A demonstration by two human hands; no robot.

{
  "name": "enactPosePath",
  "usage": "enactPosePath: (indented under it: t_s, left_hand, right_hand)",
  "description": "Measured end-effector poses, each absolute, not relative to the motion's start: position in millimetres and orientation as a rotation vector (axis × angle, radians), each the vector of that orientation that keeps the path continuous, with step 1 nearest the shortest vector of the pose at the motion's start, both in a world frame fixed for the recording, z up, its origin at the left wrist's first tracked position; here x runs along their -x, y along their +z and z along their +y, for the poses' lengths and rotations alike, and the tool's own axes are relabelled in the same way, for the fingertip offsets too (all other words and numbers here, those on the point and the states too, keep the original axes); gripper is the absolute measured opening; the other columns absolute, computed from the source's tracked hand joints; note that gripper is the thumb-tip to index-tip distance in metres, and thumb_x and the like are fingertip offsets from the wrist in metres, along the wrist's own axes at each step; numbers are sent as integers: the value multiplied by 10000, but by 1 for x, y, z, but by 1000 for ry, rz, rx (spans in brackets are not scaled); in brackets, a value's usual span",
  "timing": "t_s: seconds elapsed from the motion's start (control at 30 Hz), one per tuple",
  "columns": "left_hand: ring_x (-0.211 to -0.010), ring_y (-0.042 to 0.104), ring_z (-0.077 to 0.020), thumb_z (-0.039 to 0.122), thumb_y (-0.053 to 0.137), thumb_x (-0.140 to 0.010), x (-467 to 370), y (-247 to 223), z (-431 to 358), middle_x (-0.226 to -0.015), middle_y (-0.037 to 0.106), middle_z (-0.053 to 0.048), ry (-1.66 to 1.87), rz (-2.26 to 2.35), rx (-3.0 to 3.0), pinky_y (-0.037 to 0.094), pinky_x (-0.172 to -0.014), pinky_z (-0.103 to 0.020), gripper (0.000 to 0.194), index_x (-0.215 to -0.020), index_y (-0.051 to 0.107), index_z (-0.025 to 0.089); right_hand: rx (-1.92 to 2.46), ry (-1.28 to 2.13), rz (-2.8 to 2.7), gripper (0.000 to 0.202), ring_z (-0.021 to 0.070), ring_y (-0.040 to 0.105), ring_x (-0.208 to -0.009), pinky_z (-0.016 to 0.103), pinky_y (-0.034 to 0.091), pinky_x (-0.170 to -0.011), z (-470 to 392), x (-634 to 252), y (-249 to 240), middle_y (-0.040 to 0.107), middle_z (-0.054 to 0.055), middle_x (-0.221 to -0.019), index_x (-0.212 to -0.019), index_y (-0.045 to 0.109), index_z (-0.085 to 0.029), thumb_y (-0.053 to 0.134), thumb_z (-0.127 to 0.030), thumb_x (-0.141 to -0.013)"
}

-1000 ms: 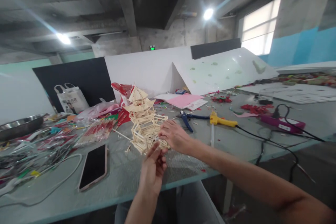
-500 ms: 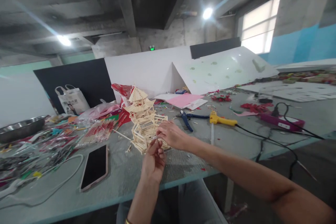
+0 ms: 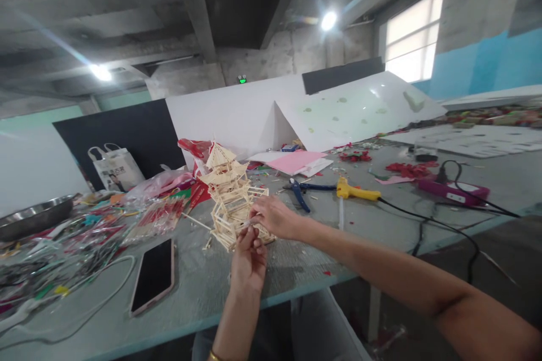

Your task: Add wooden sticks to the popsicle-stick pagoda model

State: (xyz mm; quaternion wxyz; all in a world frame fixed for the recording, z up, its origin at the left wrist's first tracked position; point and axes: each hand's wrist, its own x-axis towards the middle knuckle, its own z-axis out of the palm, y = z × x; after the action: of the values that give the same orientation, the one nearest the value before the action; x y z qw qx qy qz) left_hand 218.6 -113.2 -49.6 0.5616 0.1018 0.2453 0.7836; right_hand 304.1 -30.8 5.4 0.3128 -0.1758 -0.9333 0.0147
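Two hands, left (image 3: 249, 254) and right (image 3: 274, 217), fingertips bunched; can't tell what's pinched. Tiered pale wooden-stick pagoda model (image 3: 228, 189) just beyond, on grey table (image 3: 300, 268). Likely light, stiff, fragile; grip base.

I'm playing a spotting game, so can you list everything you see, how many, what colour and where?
Stick tower: one, cream, mid-table
Phone: one, black-screened, left of tower
Plier-like tool: one, blue, right of tower
Glue gun: one, yellow, right of that tool
Power strip: one, purple, right of glue gun
Bowl: one, silver, left edge
Tote bag: one, white, before a black board
Pink sheet: one, pink, behind plier-like tool
Packets: uncountable, mixed colours, left of tower
Scraps: uncountable, red, table's right side
Spotted board: one, white and green, back right
Table: one, grey, beneath these
Lights: two, white, ceiling
Window: one, white, upper right
Left fingers: one set, bare, before tower
Right fingers: one set, bare, by tower's right
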Motion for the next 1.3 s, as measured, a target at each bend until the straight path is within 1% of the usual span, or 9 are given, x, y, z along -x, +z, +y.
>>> enactPosePath:
  t_s: [0.17,0.3,0.5,0.77,1.03,1.3]
  left_hand:
    - [-404,465,-1,46,567,-759,-219,-51,-113,-636,567,36,1858,568,-264,347,-341,-74,114,-739,527,150]
    - [-404,462,2,48,593,-743,-220,-51,-113,-639,567,41,1870,574,-268,342,-337,-68,126,-739,526,154]
    - [-401,463,5,39,594,-741,-222,-47,-114,-629,565,45,1880,594,-248,348,-339,-63,123,-754,545,151]
    - [-402,472,2,33,503,-808,-224,-47,-114,-639,581,23,1881,547,-194,360,-343,-65,130,-749,536,144]
    - [-408,473,0,42,528,-797,-226,-46,-115,-645,584,23,1893,557,-188,365,-350,-68,124,-737,532,151]
    - [-393,465,-2,32,483,-821,-229,-45,-113,-625,567,24,1927,536,-170,357,-342,-69,147,-734,508,148]
  right_hand:
    - [440,79,-2463,81,131,539,-716,231,343,-671,-32,-302,5,648,23,-728,-735,644,-141,574,-145,-776]
    - [453,75,-2477,98,128,534,-690,232,344,-665,-32,-302,6,643,21,-709,-732,644,-139,559,-146,-780]
    - [479,50,-2493,96,148,544,-775,245,352,-721,-35,-303,7,650,40,-769,-751,649,-142,559,-152,-785]
    - [484,16,-2508,91,140,549,-718,244,344,-681,-32,-302,5,650,34,-734,-757,640,-144,557,-163,-790]
    - [462,17,-2507,83,144,551,-711,247,336,-676,-31,-302,8,652,40,-739,-748,626,-134,554,-147,-787]
    - [466,10,-2514,69,144,549,-736,249,332,-687,-28,-302,7,649,37,-771,-811,620,-135,569,-176,-789]
